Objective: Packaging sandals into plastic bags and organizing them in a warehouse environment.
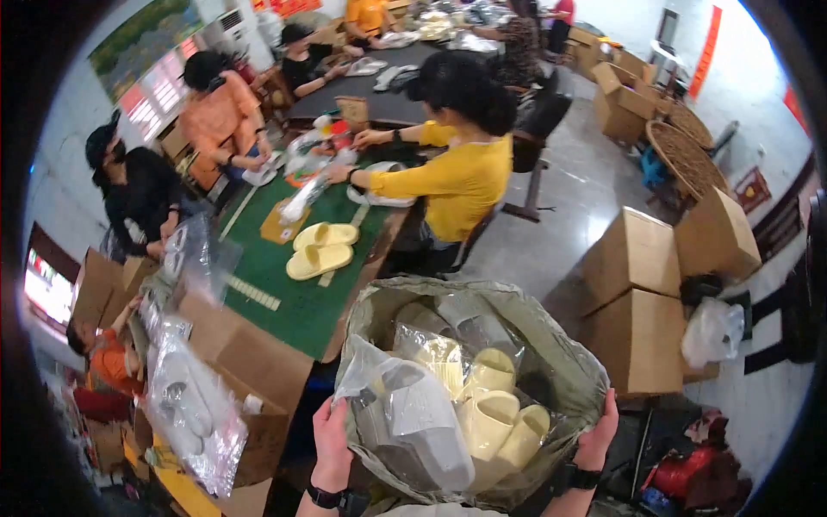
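A large grey-green woven sack [564, 362] stands open-mouthed in front of me, held up between my two hands. My left hand [332, 439] grips its left rim, and my right hand [596, 435] has hold of the right rim. Inside lie several pairs of slippers in clear plastic bags. Grey slippers [424, 420] fill the left side, and pale yellow slippers [489, 424] lie to the right, with more partly hidden behind them. The palms and some fingers are tucked against the sack's outside. Each wrist wears a dark band.
Ahead left is a green-topped table [267, 297] bearing a yellow slipper pair [320, 250]. A person in yellow [448, 181] sits beside it; others work around the tables. Cardboard boxes [633, 336] are stacked at right. An open carton [263, 431] with bagged slippers [185, 405] is at left.
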Demonstrator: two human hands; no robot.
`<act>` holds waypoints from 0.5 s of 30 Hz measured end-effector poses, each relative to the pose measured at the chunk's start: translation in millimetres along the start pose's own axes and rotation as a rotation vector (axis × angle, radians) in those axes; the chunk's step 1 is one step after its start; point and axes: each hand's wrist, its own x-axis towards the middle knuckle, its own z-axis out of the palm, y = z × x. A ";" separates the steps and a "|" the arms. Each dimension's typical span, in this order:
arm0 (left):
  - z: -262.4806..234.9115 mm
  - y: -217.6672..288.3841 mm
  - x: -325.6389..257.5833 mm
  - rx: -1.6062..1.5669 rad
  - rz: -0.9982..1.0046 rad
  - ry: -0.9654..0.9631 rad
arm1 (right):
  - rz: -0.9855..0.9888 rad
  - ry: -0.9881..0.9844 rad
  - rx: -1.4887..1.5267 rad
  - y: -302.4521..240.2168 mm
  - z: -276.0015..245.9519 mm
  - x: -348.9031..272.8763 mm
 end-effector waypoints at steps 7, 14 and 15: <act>120.5 14.9 -26.6 0.185 0.005 -0.179 | -0.180 0.204 0.047 -68.7 -52.2 -16.5; 224.6 26.5 -16.0 0.258 -0.048 -0.452 | -0.325 0.248 0.160 -108.4 -66.7 -0.8; 238.6 31.4 -11.8 0.220 -0.085 -0.491 | -0.341 0.253 0.167 -112.5 -66.0 8.1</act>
